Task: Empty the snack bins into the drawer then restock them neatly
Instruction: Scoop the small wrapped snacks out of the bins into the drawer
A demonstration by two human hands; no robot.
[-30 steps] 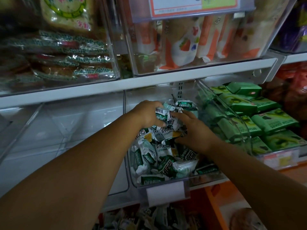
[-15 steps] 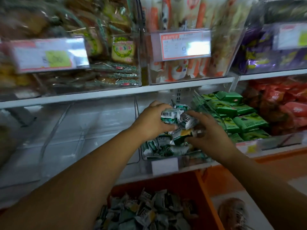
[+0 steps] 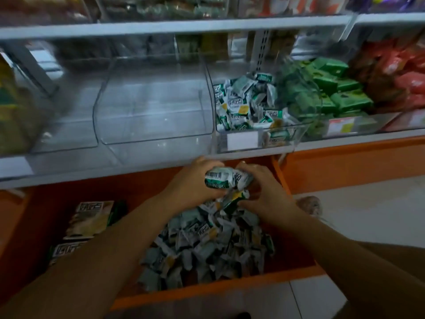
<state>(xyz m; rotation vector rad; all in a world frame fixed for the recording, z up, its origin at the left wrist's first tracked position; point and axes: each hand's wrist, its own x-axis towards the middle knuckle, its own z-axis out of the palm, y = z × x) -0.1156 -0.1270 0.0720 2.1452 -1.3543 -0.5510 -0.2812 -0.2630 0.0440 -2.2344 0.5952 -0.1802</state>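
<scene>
Left hand (image 3: 195, 180) and right hand (image 3: 264, 192) together clutch a bunch of snack packets (image 3: 226, 180) above the open orange drawer (image 3: 207, 293) (heaped with more packets). Clear bin (image 3: 257, 143) on the shelf above is part full.

- The bundle of green-and-white snack packets (image 3: 224, 179) hides the palms and inner fingers of the left hand (image 3: 193, 180) and right hand (image 3: 264, 192) gripping it.
- The bottom edge cuts off both forearms.
- A heap of crumpled green-and-white packets (image 3: 207, 240) covers part of the orange drawer (image 3: 207, 288) floor; their print is too blurred to read.
- The upper edge crops the clear plastic top-shelf bins (image 3: 161, 8), and their contents are smeared.
- The yellow-green packages at far left (image 3: 11, 107) are blurred and cropped.
- A brownish round object on the floor (image 3: 309, 204) is unidentifiable.
- The red-and-yellow price tag (image 3: 342, 126) is illegible.
</scene>
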